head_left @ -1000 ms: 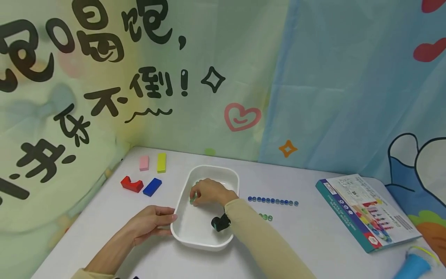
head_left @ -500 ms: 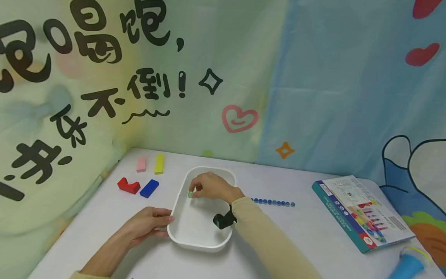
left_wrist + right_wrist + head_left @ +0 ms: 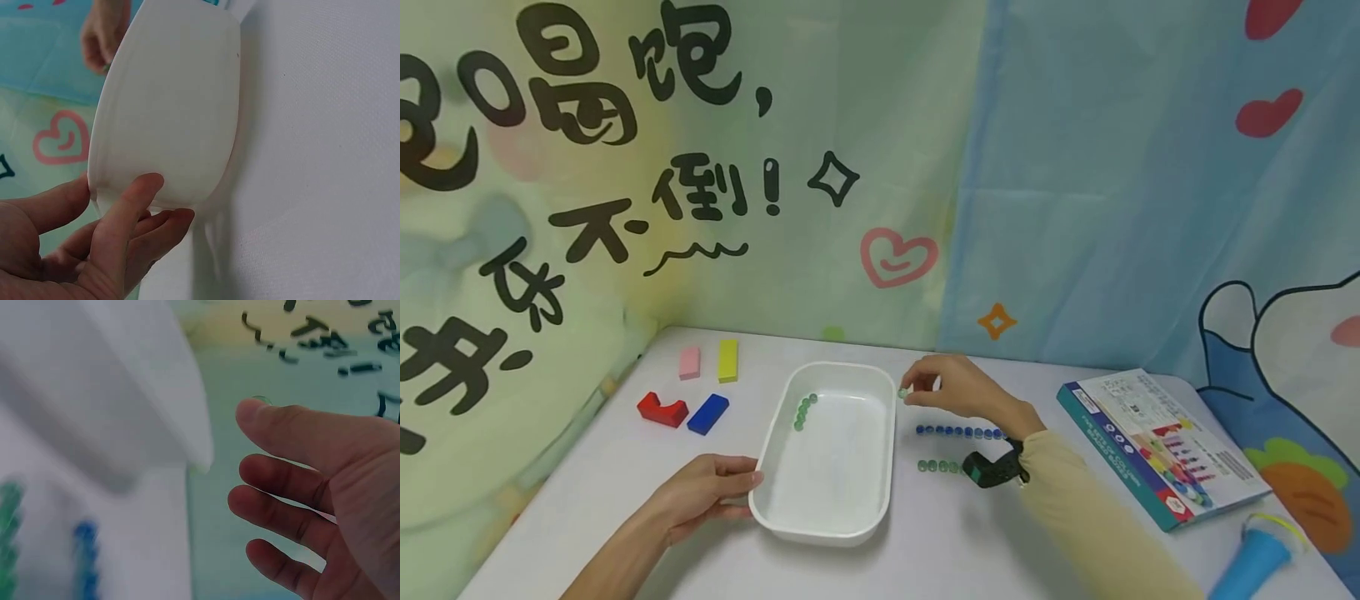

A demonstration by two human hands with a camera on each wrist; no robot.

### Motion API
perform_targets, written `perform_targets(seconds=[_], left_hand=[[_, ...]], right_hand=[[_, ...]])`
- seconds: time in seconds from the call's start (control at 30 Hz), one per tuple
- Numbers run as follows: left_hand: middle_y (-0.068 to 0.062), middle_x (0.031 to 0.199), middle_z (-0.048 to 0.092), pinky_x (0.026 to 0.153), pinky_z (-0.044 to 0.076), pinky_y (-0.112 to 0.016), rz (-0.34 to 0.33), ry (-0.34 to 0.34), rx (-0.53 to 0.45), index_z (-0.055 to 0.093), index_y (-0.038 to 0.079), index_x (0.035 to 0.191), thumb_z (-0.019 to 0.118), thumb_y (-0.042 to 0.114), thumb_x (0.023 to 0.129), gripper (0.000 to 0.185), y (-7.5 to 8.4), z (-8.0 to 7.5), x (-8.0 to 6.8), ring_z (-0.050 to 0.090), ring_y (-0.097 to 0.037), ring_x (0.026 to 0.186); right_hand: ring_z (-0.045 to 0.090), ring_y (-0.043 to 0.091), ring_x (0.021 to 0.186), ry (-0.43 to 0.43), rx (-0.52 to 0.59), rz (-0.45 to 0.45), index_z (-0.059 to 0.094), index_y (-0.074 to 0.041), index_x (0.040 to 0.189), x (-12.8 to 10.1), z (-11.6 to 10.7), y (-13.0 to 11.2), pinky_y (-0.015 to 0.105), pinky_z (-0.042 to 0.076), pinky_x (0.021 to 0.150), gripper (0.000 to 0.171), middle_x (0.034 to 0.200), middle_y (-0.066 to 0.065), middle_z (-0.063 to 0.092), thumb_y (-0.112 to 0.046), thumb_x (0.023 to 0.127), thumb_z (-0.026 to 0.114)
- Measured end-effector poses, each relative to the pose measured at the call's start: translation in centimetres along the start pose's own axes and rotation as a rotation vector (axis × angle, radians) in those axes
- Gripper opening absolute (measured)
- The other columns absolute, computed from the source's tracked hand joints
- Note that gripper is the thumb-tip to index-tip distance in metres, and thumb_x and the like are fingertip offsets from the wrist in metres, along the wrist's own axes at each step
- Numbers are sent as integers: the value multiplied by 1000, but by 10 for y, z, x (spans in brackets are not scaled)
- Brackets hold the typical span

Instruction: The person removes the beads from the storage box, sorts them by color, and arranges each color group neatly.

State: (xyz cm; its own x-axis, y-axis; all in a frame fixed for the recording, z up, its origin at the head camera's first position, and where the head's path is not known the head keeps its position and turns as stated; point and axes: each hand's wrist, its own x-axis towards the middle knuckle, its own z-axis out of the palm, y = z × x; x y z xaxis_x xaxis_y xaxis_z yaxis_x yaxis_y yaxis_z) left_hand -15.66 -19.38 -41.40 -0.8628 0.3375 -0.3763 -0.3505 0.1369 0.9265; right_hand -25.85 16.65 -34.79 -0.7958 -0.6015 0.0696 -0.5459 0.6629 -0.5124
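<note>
My left hand point(image 3: 711, 492) grips the near left edge of a white plastic tray point(image 3: 827, 533), fingers against its outer wall in the left wrist view. Inside the tray, a short curved line of green glass beads point(image 3: 805, 410) lies near the far left. My right hand point(image 3: 962, 387) is raised just beyond the tray's right rim and pinches one green glass bead point(image 3: 903, 392). Below that hand, a row of blue glass beads point(image 3: 958, 431) lies on the table, and nearer is a shorter row of green beads point(image 3: 938, 466), partly hidden by the wrist camera.
Pink point(image 3: 689, 362), yellow point(image 3: 727, 360), red point(image 3: 662, 410) and blue blocks point(image 3: 708, 414) lie left of the tray. A boxed toy set point(image 3: 1161, 446) lies at the right, with a blue cylindrical object point(image 3: 1255, 562) nearer. A printed cloth backdrop point(image 3: 850, 183) hangs behind the table.
My right hand has lifted a green bead from inside the tray and carried it right, past the rim. My left hand keeps its hold on the tray. The head view has shifted slightly.
</note>
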Motion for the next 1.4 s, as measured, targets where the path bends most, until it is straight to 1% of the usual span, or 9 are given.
perform_targets(seconds=[0.1,0.27,0.37,0.53,0.7,0.87,1.1,1.27,1.4], left_hand=[[-30,130,56,84,60,-36,2,-4,-7,34,-21,137,65,16,93,66,0,0,0,69,-22,99],[-30,129,57,84,60,-36,-10,-5,-17,34,-21,137,65,16,93,65,-1,0,1,69,-21,99],[-29,129,57,84,60,-35,-22,4,-13,35,-20,138,65,16,93,65,0,0,1,69,-21,98],[-26,128,59,83,60,-35,-24,4,-5,38,-18,137,66,18,92,64,0,-2,1,69,-22,98],[-26,128,60,83,60,-35,-14,-5,-2,39,-18,137,66,18,92,63,-1,-3,2,69,-22,98],[-26,128,60,84,60,-35,-31,6,-6,40,-17,137,67,18,92,63,0,-2,1,69,-22,98],[-26,127,60,84,60,-35,-37,4,-14,39,-17,138,67,19,92,64,0,-2,0,70,-22,98],[-26,128,60,84,60,-35,-25,-4,-17,39,-18,137,67,19,92,64,-1,-2,0,70,-22,99],[-23,126,62,85,59,-35,-30,6,-19,41,-16,137,68,19,91,64,1,-3,-1,70,-22,98]], right_hand=[[55,4,75,10,-1,19,72,-15,98,-23,3,22,20,51,66,13,81,-8,65,-21,87,73],[51,1,72,17,9,77,71,-11,97,-60,18,53,18,48,63,12,80,-7,64,-15,86,72],[50,2,72,21,23,118,70,-10,95,-77,28,66,18,48,62,10,80,-6,64,-13,85,72],[47,0,73,15,4,173,69,-13,92,-95,41,79,17,47,62,11,82,-8,61,-18,84,75],[46,0,72,34,-4,183,68,-13,91,-102,45,82,17,45,62,13,81,-8,58,-19,82,76],[46,2,73,35,-7,180,69,-16,88,-102,48,81,18,43,61,14,81,-7,55,-24,81,78],[45,4,73,47,-7,191,69,-17,87,-104,51,80,18,41,61,13,82,-6,53,-23,80,78],[47,4,75,2,8,202,68,-17,91,-103,47,81,18,43,62,19,84,-6,55,-28,80,78],[48,4,74,-48,-11,209,66,-15,92,-94,33,78,18,45,63,25,82,-8,57,-33,80,78]])
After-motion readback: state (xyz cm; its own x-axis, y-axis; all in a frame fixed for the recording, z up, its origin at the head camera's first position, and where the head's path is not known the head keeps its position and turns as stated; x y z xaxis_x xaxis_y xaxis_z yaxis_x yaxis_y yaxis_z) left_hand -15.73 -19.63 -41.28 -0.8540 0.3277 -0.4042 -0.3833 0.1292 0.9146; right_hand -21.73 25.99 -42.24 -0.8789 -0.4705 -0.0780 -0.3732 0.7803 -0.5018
